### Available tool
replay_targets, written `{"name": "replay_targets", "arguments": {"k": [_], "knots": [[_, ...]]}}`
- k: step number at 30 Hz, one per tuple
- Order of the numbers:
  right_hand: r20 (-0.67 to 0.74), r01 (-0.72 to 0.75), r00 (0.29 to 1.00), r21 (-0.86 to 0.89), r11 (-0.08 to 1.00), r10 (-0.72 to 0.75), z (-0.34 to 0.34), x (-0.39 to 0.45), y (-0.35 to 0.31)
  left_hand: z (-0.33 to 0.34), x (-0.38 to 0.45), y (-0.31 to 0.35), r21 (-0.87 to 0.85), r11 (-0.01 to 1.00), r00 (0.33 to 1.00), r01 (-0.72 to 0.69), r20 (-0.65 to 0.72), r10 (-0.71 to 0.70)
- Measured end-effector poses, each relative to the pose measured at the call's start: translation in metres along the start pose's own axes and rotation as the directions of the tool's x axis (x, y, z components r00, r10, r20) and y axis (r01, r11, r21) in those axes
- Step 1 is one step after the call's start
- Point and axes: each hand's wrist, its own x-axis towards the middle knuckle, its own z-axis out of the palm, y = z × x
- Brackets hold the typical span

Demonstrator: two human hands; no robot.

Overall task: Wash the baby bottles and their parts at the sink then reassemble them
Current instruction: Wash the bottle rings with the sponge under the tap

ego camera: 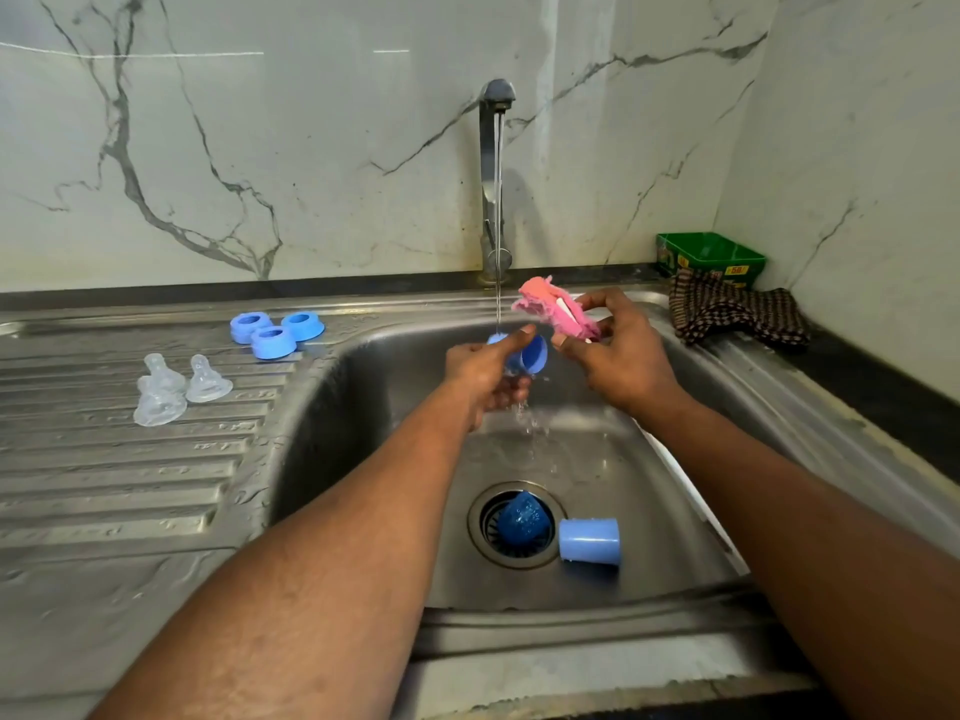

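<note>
Both forearms reach over the sink (pixel 363 387). Left hand (pixel 480 371) grip closed around blue cap (pixel 530 354), held under the tap (pixel 493 174) stream. Right hand (pixel 621 350) grip pinches pink sponge brush (pixel 550 306). Two more caps lie at the drain (pixel 514 524), 6 o'clock. Rings (pixel 275 327) and teats (pixel 176 384) sit on the drainboard at 9 o'clock.
</note>
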Motion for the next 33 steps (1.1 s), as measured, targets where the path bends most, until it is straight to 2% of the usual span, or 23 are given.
{"name": "replay_targets", "arguments": {"k": [3,5,7,9,11,14,15,16,17,19,20,23,24,25,26,27,28,29,31,33], "knots": [[-0.022,0.001,1.0,0.031,1.0,0.0,-0.001,0.0,-0.001,-0.003,0.004,0.0,-0.046,0.98,0.975,-0.196,-0.116,0.189],[-0.023,-0.016,1.0,0.048,0.999,0.017,-0.001,0.0,-0.001,-0.01,0.01,-0.005,0.163,0.927,0.915,-0.338,-0.175,0.365],[-0.009,-0.021,1.0,0.052,0.998,0.021,-0.001,-0.001,-0.001,-0.016,0.012,-0.012,0.416,0.809,0.861,-0.414,-0.11,0.497],[0.003,-0.014,1.0,0.054,0.998,0.014,0.0,-0.001,-0.002,-0.017,0.014,-0.018,0.613,0.661,0.841,-0.433,0.01,0.541],[0.007,-0.016,1.0,0.061,0.998,0.016,0.0,0.0,-0.001,-0.016,0.016,-0.02,0.712,0.554,0.83,-0.433,0.075,0.553],[0.011,-0.018,1.0,0.068,0.998,0.017,0.0,0.003,0.002,-0.018,0.016,-0.022,0.757,0.488,0.822,-0.434,0.11,0.559],[0.014,-0.013,1.0,0.065,0.998,0.012,0.0,0.003,0.002,-0.018,0.017,-0.022,0.747,0.501,0.825,-0.436,0.111,0.554],[0.016,-0.01,1.0,0.061,0.998,0.009,-0.001,0.002,0.002,-0.017,0.015,-0.021,0.709,0.557,0.837,-0.433,0.086,0.541],[0.022,-0.005,1.0,0.052,0.999,0.004,-0.001,0.002,0.001,-0.015,0.013,-0.016,0.62,0.659,0.85,-0.426,0.024,0.526],[0.041,-0.002,0.999,0.027,1.0,0.001,0.0,0.001,-0.001,-0.009,0.007,-0.003,0.276,0.893,0.905,-0.355,-0.138,0.402],[0.047,-0.005,0.999,0.019,1.0,0.004,0.001,0.0,-0.002,-0.006,0.003,0.003,0.113,0.951,0.938,-0.288,-0.168,0.304],[0.045,0.006,0.999,0.006,1.0,-0.006,0.004,0.001,0.0,-0.004,-0.002,0.009,-0.115,0.986,0.986,-0.119,-0.128,0.104],[0.047,0.006,0.999,0.006,1.0,-0.007,0.004,0.002,0.0,-0.005,-0.001,0.008,-0.154,0.981,0.984,-0.118,-0.155,0.094],[0.048,0.003,0.999,0.008,1.0,-0.004,0.004,0.003,0.0,-0.005,0.001,0.007,-0.15,0.972,0.964,-0.179,-0.224,0.143],[0.046,-0.001,0.999,0.01,1.0,0.0,0.003,0.003,0.0,-0.005,0.005,0.006,-0.053,0.958,0.915,-0.282,-0.314,0.253],[0.041,-0.002,0.999,0.012,1.0,0.001,0.003,0.004,0.001,-0.006,0.005,0.004,0.12,0.919,0.85,-0.376,-0.349,0.394],[0.037,-0.001,0.999,0.011,1.0,0.0,0.002,0.004,0.002,-0.007,0.006,0.002,0.298,0.854,0.807,-0.426,-0.302,0.508],[0.036,0.004,0.999,0.005,1.0,-0.004,0.003,0.004,0.002,-0.009,0.006,-0.002,0.455,0.78,0.806,-0.431,-0.195,0.559],[0.03,0.011,0.999,0.0,1.0,-0.011,0.003,0.003,0.002,-0.011,0.004,-0.012,0.699,0.579,0.839,-0.42,0.055,0.542],[0.03,0.021,0.999,-0.003,1.0,-0.021,0.003,0.003,0.002,-0.011,-0.001,-0.016,0.797,0.397,0.811,-0.455,0.188,0.554]]}}
